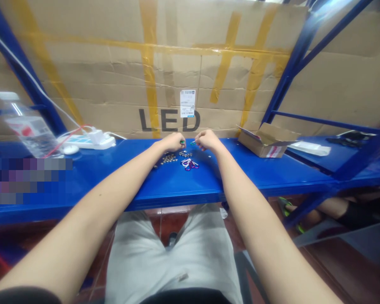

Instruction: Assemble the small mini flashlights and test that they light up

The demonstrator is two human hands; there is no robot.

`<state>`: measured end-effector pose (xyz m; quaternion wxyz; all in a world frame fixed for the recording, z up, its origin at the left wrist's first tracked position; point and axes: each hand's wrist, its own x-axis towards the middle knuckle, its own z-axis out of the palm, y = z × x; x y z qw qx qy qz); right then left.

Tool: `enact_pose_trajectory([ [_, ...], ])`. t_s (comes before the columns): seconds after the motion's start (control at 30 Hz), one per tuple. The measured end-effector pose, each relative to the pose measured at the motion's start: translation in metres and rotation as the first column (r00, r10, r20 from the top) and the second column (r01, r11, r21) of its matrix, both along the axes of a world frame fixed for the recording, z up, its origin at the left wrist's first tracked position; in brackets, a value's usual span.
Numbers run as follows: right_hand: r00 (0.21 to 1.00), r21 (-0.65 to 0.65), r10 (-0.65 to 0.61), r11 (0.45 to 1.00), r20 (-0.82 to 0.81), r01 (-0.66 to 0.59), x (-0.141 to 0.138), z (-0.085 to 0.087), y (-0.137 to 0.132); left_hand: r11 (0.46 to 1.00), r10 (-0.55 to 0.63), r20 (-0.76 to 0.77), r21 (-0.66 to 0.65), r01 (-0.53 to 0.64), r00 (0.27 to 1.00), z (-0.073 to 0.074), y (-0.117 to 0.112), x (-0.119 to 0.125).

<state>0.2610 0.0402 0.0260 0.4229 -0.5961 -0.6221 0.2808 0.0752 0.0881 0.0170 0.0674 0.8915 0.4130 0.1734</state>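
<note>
L grip (173, 141): pinches green pc (182, 142)
R grip (207, 139): pinches 2nd green pc (193, 143), prob. b/c tiny
Carabiners (193, 166): nearside of grips, prob. handy

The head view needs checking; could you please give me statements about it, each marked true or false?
1. The right hand holds a small green item. True.
2. The left hand is empty. False: it holds another green item.
3. Purple clips lie on the blue table. True.
4. The small carton is taped shut. False: its flaps stand open.
5. The large cardboard behind reads "LED". True.
6. The bottle is at the right. False: it is at the left.
</note>
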Motion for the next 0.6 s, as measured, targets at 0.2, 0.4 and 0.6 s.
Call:
enact_pose_trajectory([
  [0.2, 0.975, -0.147, 0.222, 0.964, -0.024, -0.224, -0.001, 0.006, -0.016, 0.996, 0.086, 0.208, -0.006, -0.086, 0.974, 0.012, -0.009, -0.031],
  [0.4, 0.947, -0.217, 0.318, 0.922, -0.043, -0.319, 0.003, 0.010, -0.023, 0.936, 0.349, 0.129, 0.005, -0.352, 0.928, 0.026, -0.027, -0.077],
  [0.6, 0.879, -0.307, 0.476, 0.842, 0.037, -0.443, 0.003, 0.009, -0.025, 0.735, 0.624, -0.266, -0.119, -0.667, 0.735, 0.039, -0.039, -0.118],
])
